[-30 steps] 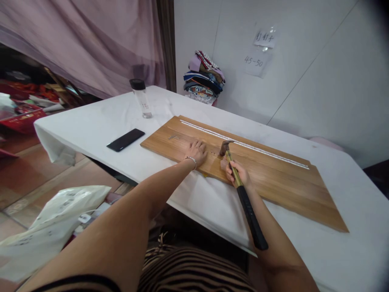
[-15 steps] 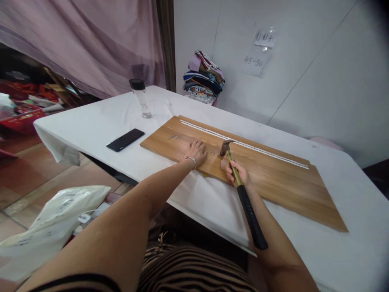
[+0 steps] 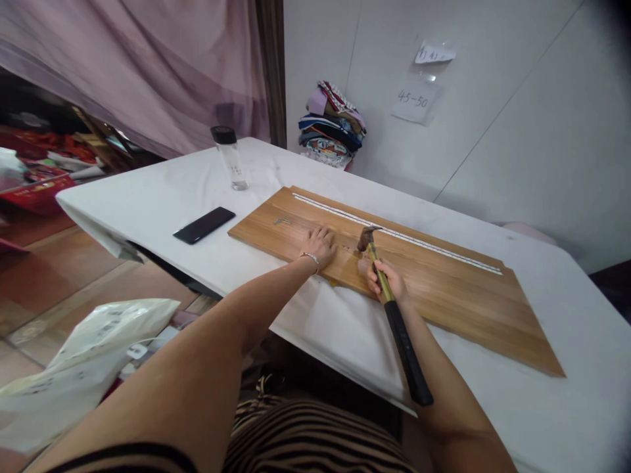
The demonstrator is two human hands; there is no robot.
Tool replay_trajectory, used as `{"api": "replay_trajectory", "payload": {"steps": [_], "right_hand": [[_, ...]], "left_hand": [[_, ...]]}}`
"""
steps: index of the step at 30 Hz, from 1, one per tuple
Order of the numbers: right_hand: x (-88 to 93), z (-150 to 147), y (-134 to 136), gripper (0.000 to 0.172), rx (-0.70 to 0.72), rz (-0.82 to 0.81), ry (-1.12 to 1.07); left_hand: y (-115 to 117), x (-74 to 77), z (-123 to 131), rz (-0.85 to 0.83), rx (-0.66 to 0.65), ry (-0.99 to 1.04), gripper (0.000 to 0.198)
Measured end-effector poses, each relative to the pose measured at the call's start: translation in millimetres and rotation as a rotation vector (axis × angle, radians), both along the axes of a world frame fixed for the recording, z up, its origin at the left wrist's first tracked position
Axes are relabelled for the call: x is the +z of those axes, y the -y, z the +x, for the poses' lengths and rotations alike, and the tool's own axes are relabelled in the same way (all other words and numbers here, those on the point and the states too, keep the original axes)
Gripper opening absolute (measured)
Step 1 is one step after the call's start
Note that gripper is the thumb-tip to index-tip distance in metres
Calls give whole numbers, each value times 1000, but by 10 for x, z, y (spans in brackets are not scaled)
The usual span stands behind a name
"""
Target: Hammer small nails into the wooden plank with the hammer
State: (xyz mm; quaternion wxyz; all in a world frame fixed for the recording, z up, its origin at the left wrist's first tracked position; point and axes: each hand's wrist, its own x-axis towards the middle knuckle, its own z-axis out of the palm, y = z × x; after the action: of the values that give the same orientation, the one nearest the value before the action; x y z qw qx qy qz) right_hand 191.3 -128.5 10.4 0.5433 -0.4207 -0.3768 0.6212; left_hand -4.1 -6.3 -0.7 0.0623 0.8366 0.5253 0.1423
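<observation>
My left hand point(image 3: 320, 247) lies flat on a wooden board point(image 3: 458, 302), its fingers stretched forward and a bracelet at the wrist. My right hand point(image 3: 386, 280) is closed round the yellow shaft of a claw hammer point(image 3: 407, 358), close below its head. The hammer's rusty head is over the board, right of my left hand, and its black grip points back toward me. A few tiny dark spots show on the board between the hands. Several thin nails point(image 3: 282, 221) lie left of my left hand. Two white strips point(image 3: 394, 232) run along the board's far side.
The board rests on a table with a white cloth point(image 3: 148, 203). A black phone point(image 3: 204, 225) and a clear bottle point(image 3: 231, 164) with a dark lid stand to the left. Folded clothes point(image 3: 331, 128) are stacked by the wall. A plastic bag point(image 3: 98, 355) is at the lower left.
Both hands and the hammer stay practically in place. The upper paper on the wall has curled forward, and the view has shifted very slightly.
</observation>
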Motion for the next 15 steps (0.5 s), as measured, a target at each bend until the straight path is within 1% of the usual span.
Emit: {"api": "replay_trajectory", "payload": {"steps": [6, 15], "right_hand": [[5, -12, 3, 42, -1, -12, 4], [-19, -21, 1, 43, 0, 10, 0]], "left_hand": [[8, 5, 4, 2, 6, -12, 38], [10, 14, -1, -10, 0, 4, 38]]}}
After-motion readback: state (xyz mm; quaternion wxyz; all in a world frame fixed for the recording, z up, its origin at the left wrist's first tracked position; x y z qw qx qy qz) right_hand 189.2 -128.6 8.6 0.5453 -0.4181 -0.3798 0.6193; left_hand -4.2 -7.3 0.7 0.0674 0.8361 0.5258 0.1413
